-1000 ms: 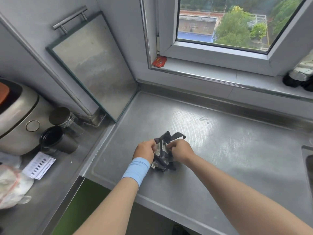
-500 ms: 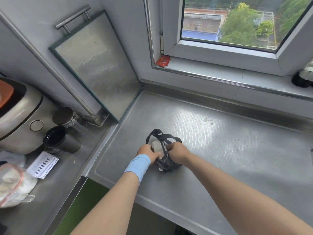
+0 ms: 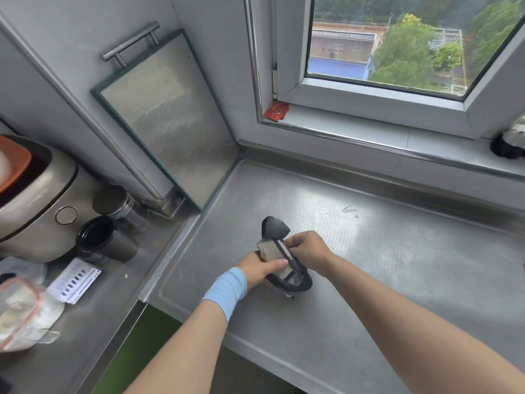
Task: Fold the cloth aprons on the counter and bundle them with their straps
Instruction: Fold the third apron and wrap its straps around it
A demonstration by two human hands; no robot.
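A small folded grey apron bundle (image 3: 270, 251) lies on the steel counter (image 3: 369, 265), wound with black straps (image 3: 295, 282). A loose black strap end (image 3: 274, 226) sticks up at the bundle's far side. My left hand (image 3: 260, 270), with a light blue wristband, grips the bundle from the left, thumb across its top. My right hand (image 3: 308, 250) pinches the strap on the bundle's right side. Another bundle (image 3: 508, 143) sits on the window sill at the far right, partly cut off by the frame edge.
A rice cooker (image 3: 34, 200), two dark cups (image 3: 99, 240) and a paper card (image 3: 74, 280) stand on the left counter. A plastic bag (image 3: 25, 314) lies at the lower left. A glass board (image 3: 170, 115) leans in the corner. A red packet (image 3: 277, 110) lies on the sill.
The bundle has turned lengthwise under my hands and the strap now wraps its near end. My left thumb has come over the top; the loose strap end points away from me.
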